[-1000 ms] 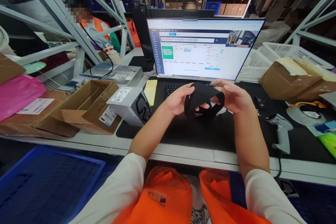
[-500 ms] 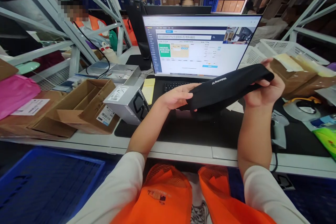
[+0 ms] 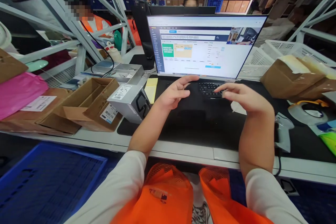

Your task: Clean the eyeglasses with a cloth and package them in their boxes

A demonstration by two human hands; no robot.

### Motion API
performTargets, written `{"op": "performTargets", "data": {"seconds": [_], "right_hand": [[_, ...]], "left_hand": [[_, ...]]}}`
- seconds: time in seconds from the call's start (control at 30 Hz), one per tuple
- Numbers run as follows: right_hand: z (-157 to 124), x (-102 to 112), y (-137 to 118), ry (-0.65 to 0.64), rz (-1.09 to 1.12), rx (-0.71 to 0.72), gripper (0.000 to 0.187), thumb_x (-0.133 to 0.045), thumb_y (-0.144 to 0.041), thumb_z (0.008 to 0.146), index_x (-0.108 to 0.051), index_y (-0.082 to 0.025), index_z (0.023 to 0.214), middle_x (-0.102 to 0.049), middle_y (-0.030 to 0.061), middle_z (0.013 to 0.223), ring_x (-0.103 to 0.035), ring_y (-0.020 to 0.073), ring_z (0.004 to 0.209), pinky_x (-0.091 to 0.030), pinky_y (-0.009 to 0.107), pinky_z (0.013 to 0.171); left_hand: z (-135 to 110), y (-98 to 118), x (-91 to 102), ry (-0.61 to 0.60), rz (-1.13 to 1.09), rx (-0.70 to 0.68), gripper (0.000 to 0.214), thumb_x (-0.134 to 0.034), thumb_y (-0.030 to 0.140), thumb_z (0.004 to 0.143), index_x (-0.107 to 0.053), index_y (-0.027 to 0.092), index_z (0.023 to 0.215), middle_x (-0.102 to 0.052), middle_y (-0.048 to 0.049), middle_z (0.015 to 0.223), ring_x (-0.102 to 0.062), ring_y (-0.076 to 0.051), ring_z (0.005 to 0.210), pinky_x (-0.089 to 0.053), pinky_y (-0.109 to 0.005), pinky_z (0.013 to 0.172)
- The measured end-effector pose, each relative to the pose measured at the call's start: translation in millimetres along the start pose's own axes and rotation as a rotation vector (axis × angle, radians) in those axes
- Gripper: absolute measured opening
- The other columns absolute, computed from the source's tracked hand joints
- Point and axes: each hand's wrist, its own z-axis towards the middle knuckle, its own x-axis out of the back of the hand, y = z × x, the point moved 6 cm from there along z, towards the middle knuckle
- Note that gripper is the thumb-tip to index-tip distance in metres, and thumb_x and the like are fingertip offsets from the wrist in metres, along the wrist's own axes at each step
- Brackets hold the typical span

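Observation:
My left hand (image 3: 174, 94) hovers open, fingers spread, just left of a black keyboard (image 3: 210, 89). Over the keyboard's right end is my right hand (image 3: 244, 98), also open, with its fingers stretched forward. Neither hand holds anything. Both hang above a black desk mat (image 3: 204, 129) in front of a lit monitor (image 3: 204, 47). A dark shape lies on the mat below my hands; against the black mat I cannot make out what it is. A silver product box (image 3: 128, 103) sits close to my left forearm.
An open cardboard box (image 3: 86, 103) and a pink bag (image 3: 21, 92) lie at the left. A barcode scanner (image 3: 283, 129), a tape dispenser (image 3: 304, 110), a brown parcel (image 3: 294, 77) and a white basket (image 3: 288, 50) are at the right. A blue crate (image 3: 47, 182) stands below left. Two people sit behind the desk.
The black fabric item that both hands held and stretched out is no longer in them. Both hands have come down, open, over the keyboard.

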Motion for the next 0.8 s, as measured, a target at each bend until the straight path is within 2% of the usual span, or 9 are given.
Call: {"op": "performTargets", "data": {"seconds": [0.1,0.2,0.27,0.37,0.43,0.53,0.63,0.7,0.8], "right_hand": [[5,-36,-7,-0.258,-0.072,0.038,0.055,-0.072,-0.059,0.082,-0.07,-0.023,0.124,-0.07,0.007,0.102,-0.064,0.0218,0.091,-0.053,0.035,0.082],[13,-63,-16,-0.442,0.15,0.201,0.063,-0.074,-0.061,0.081,-0.066,-0.021,0.129,-0.068,0.0104,0.122,-0.063,0.0251,0.115,-0.049,0.039,0.102],[18,-74,-16,-0.529,0.325,0.258,0.062,-0.075,-0.058,0.082,-0.065,-0.019,0.127,-0.07,0.0097,0.108,-0.066,0.0223,0.106,-0.051,0.037,0.097],[25,-81,-14,-0.59,0.446,0.283,0.047,-0.077,-0.052,0.083,-0.069,-0.016,0.113,-0.063,0.0015,0.075,-0.066,0.0163,0.08,-0.053,0.03,0.081],[28,-82,-13,-0.562,0.428,0.273,0.04,-0.077,-0.051,0.083,-0.072,-0.016,0.102,-0.062,0.0012,0.075,-0.063,0.0147,0.076,-0.051,0.027,0.076],[30,-83,-12,-0.505,0.362,0.231,0.034,-0.078,-0.048,0.082,-0.075,-0.017,0.096,-0.068,0.0044,0.09,-0.063,0.0169,0.086,-0.051,0.029,0.082],[27,-82,-11,-0.501,0.364,0.189,0.031,-0.079,-0.046,0.081,-0.076,-0.016,0.089,-0.069,0.0051,0.087,-0.064,0.0185,0.084,-0.052,0.032,0.083],[27,-72,-9,-0.385,0.446,0.153,0.033,-0.082,-0.047,0.076,-0.073,-0.016,0.08,-0.066,0.0044,0.077,-0.062,0.0168,0.072,-0.052,0.031,0.073],[25,-46,-5,-0.083,0.601,0.124,0.046,-0.082,-0.061,0.067,-0.063,-0.02,0.072,-0.055,-0.0006,0.062,-0.05,0.0122,0.054,-0.045,0.027,0.054]], "left_hand": [[-8,-3,-12.2,-0.089,0.001,0.094,0.06,-0.092,0.039,0.064,-0.069,0.025,0.119,-0.072,-0.001,0.081,-0.071,-0.018,0.071,-0.056,-0.026,0.068],[-12,-3,-17.2,-0.14,0.021,0.164,0.058,-0.09,0.035,0.068,-0.069,0.022,0.121,-0.068,0.0003,0.072,-0.067,-0.015,0.062,-0.055,-0.024,0.065],[-13,-2,-16.1,-0.147,0.048,0.189,0.057,-0.089,0.033,0.07,-0.068,0.022,0.122,-0.069,-0.0001,0.073,-0.068,-0.015,0.062,-0.055,-0.024,0.065],[-11,0,-12.0,-0.142,0.069,0.194,0.059,-0.089,0.033,0.071,-0.067,0.021,0.125,-0.071,-0.0018,0.075,-0.071,-0.018,0.067,-0.056,-0.025,0.066],[-9,-1,-10.6,-0.152,0.065,0.194,0.061,-0.089,0.034,0.071,-0.067,0.021,0.126,-0.071,-0.0027,0.077,-0.072,-0.02,0.071,-0.058,-0.027,0.068],[-7,-4,-9.9,-0.165,0.05,0.207,0.062,-0.089,0.034,0.07,-0.067,0.022,0.127,-0.072,-0.003,0.079,-0.072,-0.02,0.07,-0.058,-0.027,0.068],[-5,-5,-8.2,-0.149,0.034,0.207,0.06,-0.089,0.031,0.07,-0.068,0.022,0.126,-0.073,-0.0029,0.081,-0.071,-0.017,0.068,-0.056,-0.024,0.066],[-4,-5,-6.6,-0.128,0.022,0.206,0.061,-0.088,0.03,0.071,-0.067,0.022,0.128,-0.075,-0.0036,0.085,-0.072,-0.018,0.071,-0.057,-0.025,0.067],[-1,-10,-7.4,-0.137,-0.005,0.228,0.067,-0.089,0.038,0.07,-0.065,0.022,0.131,-0.076,-0.0071,0.094,-0.074,-0.023,0.083,-0.059,-0.029,0.075]]}}
